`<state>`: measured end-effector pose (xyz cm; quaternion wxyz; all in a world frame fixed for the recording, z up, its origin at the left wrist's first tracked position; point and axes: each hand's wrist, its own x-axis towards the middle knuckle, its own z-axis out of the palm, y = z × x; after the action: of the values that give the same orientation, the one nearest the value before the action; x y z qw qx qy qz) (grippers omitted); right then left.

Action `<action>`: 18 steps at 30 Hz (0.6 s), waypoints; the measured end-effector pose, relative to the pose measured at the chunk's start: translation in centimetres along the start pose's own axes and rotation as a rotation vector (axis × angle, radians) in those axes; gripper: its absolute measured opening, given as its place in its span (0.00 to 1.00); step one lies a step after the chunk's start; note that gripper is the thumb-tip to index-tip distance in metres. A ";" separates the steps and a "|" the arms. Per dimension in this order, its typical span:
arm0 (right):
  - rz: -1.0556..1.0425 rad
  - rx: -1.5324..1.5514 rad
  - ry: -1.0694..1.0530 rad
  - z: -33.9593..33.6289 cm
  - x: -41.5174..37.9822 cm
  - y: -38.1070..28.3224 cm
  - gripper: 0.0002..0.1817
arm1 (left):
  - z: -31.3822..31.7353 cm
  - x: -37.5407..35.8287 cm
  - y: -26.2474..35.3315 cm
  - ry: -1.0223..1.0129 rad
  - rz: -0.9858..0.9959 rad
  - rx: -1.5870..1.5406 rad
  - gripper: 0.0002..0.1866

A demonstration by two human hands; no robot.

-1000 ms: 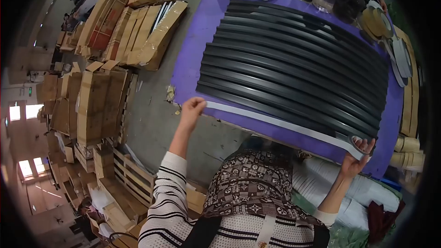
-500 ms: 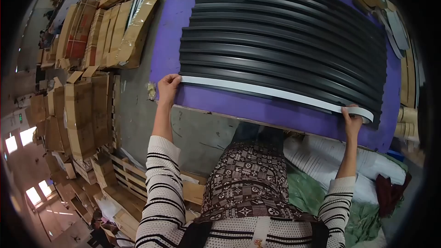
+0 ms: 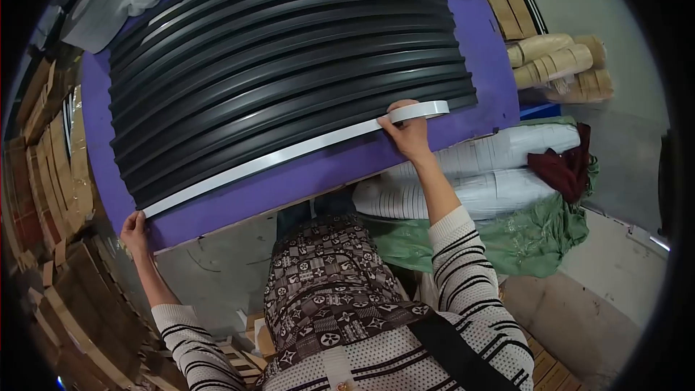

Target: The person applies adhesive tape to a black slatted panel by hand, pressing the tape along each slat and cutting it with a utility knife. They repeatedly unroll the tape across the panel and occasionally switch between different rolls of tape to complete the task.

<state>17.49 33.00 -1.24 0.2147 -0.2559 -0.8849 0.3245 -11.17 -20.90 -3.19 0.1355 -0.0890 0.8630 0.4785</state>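
A strip of white tape [image 3: 271,163] is stretched along the near edge of the black ribbed panel [image 3: 289,80], which lies on a purple-covered table [image 3: 289,192]. At the panel's near left corner, the fingers of my left hand [image 3: 135,232] pinch the tape's end. My right hand [image 3: 407,132] is closed on the tape near the panel's right end. From it, a loop of the tape roll [image 3: 433,108] sticks out to the right. Part of the roll is hidden behind the fingers.
White wrapped bundles [image 3: 499,148] and green sheeting [image 3: 499,246] lie beside the table at the right, with a dark red cloth [image 3: 565,163] on top. Tan rolls [image 3: 554,65] are stacked farther right. Cardboard boxes [image 3: 94,304] stand at the left. A large grey roll [image 3: 94,14] sits at the table's far left.
The view has turned to the right, so the table and both hands appear farther left. Both hands keep hold of the tape, which remains stretched along the panel's edge.
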 end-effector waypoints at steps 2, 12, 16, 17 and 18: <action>-0.064 -0.039 0.010 0.1 0.0 -0.2 0.14 | 0.1 -0.2 0.2 0.033 0.037 0.011 0.10; -0.080 -0.212 0.083 0.6 -0.3 -1.1 0.18 | 16.6 -11.1 11.6 -0.023 0.600 0.387 0.07; 0.266 0.659 0.140 -1.5 -0.2 -2.7 0.26 | 34.5 -21.0 17.1 -0.475 1.176 0.204 0.13; 0.387 0.936 0.208 -2.4 -0.1 -2.4 0.26 | 36.1 -22.0 17.5 -0.403 1.219 0.326 0.14; 0.400 1.255 0.311 -3.6 0.1 -1.3 0.23 | 37.6 -22.6 17.9 -0.332 1.260 0.449 0.15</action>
<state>18.94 33.90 2.13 0.3831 -0.2853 -0.4234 0.7698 10.76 21.00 -0.63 -0.0229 0.5343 0.7962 0.2830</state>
